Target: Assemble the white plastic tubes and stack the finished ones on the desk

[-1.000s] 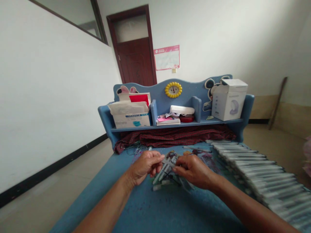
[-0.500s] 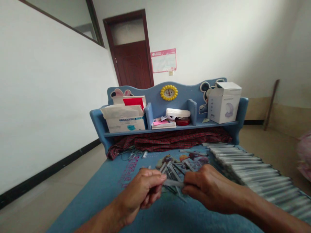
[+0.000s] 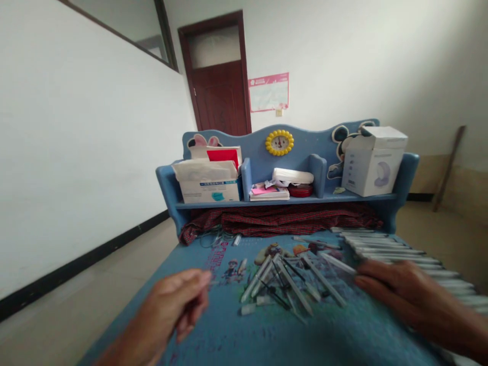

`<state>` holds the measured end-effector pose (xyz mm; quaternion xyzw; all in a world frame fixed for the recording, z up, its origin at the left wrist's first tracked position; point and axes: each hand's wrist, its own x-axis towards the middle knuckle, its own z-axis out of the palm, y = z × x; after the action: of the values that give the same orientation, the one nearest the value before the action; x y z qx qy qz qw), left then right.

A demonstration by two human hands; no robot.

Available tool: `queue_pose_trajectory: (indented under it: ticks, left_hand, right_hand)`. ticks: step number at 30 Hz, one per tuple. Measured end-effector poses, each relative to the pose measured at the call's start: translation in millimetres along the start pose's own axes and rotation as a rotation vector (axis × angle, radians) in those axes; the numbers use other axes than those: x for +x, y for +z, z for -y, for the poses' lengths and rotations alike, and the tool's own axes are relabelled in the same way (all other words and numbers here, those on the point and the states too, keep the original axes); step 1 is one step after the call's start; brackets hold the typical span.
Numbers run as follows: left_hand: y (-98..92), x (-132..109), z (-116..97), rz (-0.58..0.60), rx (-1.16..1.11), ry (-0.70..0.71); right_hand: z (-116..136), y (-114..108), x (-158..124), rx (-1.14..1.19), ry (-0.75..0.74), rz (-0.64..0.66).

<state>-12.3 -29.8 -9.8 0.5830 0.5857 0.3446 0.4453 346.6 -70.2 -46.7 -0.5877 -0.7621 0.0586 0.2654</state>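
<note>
Two hands held apart over a blue cartoon-printed desk top (image 3: 236,340)
By the desk's right edge, the right hand (image 3: 396,295) pinches the end of a slim grey pen in a clear sleeve (image 3: 337,264), beside the row of sleeved pens (image 3: 385,246) along that edge. The left hand (image 3: 171,307), near the front-left corner, has its fingers curled narrow; I cannot tell whether it holds anything. A loose pile of grey pens (image 3: 282,284) lies mid-desk between them.

Left hand (image 3: 179,302) curled, fingertips pinched; right hand (image 3: 396,292) stretched forward, palm down.
</note>
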Motion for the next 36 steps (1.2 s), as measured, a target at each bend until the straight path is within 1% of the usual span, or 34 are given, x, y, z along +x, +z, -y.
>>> queue_pose_trajectory:
  ticks: [1, 2, 3, 5, 7, 8, 10, 13, 17, 20, 24, 27, 32, 36]
  left_hand:
    - [7.2, 4.4, 1.3, 0.091, 0.047, 0.008]
    - [16.6, 10.1, 1.8, 0.141, 0.087, 0.029]
    - [26.5, 17.3, 1.7, 0.160, 0.134, 0.062]
    - [42.5, 35.9, 1.9, 0.131, 0.237, 0.144]
    - [50.5, 57.6, 4.8, 0.079, 0.391, 0.231]
    - [52.0, 68.0, 7.7, 0.040, 0.473, 0.266]
    - [53.2, 85.3, 15.2, 0.009, 0.535, 0.289]
    - [55.2, 98.8, 25.7, -0.018, 0.578, 0.300]
    - [58.0, 101.8, 31.1, -0.038, 0.625, 0.315]
    - [58.2, 102.2, 31.6, -0.050, 0.645, 0.323]
    - [58.1, 102.5, 33.4, -0.059, 0.653, 0.325]
    - [58.0, 100.5, 36.4, -0.057, 0.628, 0.332]
    - [54.6, 95.5, 41.8, -0.053, 0.523, 0.340]
    - [51.9, 93.2, 43.4, -0.049, 0.409, 0.336]
  right_hand:
    - [5.3, 6.3, 7.7, -0.056, -0.026, 0.100]
    - [13.1, 13.1, 17.0, -0.141, 0.005, 0.130]
    - [21.8, 20.3, 27.0, -0.230, 0.064, 0.130]
    - [37.6, 34.2, 45.1, -0.349, 0.136, 0.158]
    - [47.1, 47.1, 56.6, -0.411, 0.138, 0.189]
    - [49.5, 53.1, 59.6, -0.425, 0.128, 0.204]
    - [51.7, 63.5, 61.2, -0.440, 0.118, 0.223]
    - [54.2, 73.2, 58.2, -0.450, 0.102, 0.240]
    - [58.3, 74.0, 54.8, -0.461, 0.084, 0.217]
    - [53.9, 69.7, 58.9, -0.481, 0.104, 0.199]
    - [35.8, 63.6, 75.9, -0.526, 0.177, 0.179]
    - [20.2, 63.6, 91.2, -0.577, 0.239, 0.167]
    - [1.0, 75.2, 106.1, -0.624, 0.318, 0.210]
    - [-6.4, 81.7, 107.7, -0.612, 0.306, 0.206]
